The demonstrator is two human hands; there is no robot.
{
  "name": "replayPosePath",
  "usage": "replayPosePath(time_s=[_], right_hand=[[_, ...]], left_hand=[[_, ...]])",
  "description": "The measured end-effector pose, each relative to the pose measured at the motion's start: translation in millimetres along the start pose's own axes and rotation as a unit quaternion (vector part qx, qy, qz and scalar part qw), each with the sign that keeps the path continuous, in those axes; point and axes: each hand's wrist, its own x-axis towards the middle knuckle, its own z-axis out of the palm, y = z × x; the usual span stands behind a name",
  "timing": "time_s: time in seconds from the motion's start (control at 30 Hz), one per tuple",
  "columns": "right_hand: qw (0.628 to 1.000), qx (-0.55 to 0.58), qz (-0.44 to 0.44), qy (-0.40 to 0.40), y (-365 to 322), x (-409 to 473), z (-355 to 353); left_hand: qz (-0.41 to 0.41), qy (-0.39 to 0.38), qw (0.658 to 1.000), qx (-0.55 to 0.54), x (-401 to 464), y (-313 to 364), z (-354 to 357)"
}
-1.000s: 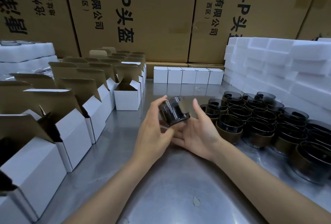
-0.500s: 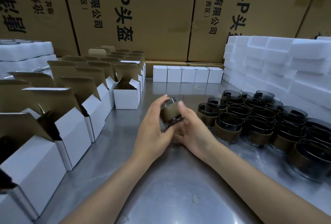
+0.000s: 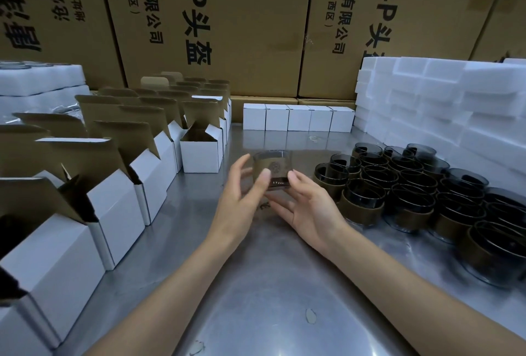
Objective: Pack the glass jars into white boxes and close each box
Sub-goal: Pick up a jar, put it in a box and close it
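At far centre, 5 closed white boxes (image 3: 299,117) done; left hand (image 3: 242,190) and right hand (image 3: 307,207), fingers loosely curled, holding 1 glass jar (image 3: 271,167); dozens of jars (image 3: 412,193) and open boxes (image 3: 199,150) left.

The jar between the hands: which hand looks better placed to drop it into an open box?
Probably the left hand: it touches the jar and the open white boxes stand on its side.

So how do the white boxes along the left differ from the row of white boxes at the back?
The left boxes stand open, brown-lined flaps up; the back row is closed, with flat tops. The left boxes run in lines from near the camera toward the wall; the back row is a single line of five, touching, along the cartons. Both sets are white and stand on the metal table.
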Motion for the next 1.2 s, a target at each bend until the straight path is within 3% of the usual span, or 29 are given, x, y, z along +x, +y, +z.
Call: replayPosePath(time_s=[0.3,0.57,0.73,1.0,1.2], right_hand=[[0.989,-0.125,-0.062,0.046,3.1,2.9,-0.6],[0.930,-0.336,-0.111,0.098,11.7,6.8,-1.0],[0.916,-0.374,-0.117,0.090,9.9,5.8,-6.1],[0.897,-0.431,-0.089,0.054,7.2,-2.0,-1.2],[0.894,-0.437,-0.084,0.049,7.0,-2.9,-2.1]], left_hand=[[-0.016,-0.056,0.996,-0.067,2.2,-3.2,-2.0],[-0.017,-0.118,0.993,-0.010,3.1,-10.8,-2.8],[-0.013,-0.122,0.991,0.056,3.1,-10.8,-4.7],[0.008,0.006,0.995,0.097,9.1,-10.6,-10.8],[0.073,0.169,0.939,0.292,46.5,-14.3,-33.9]])
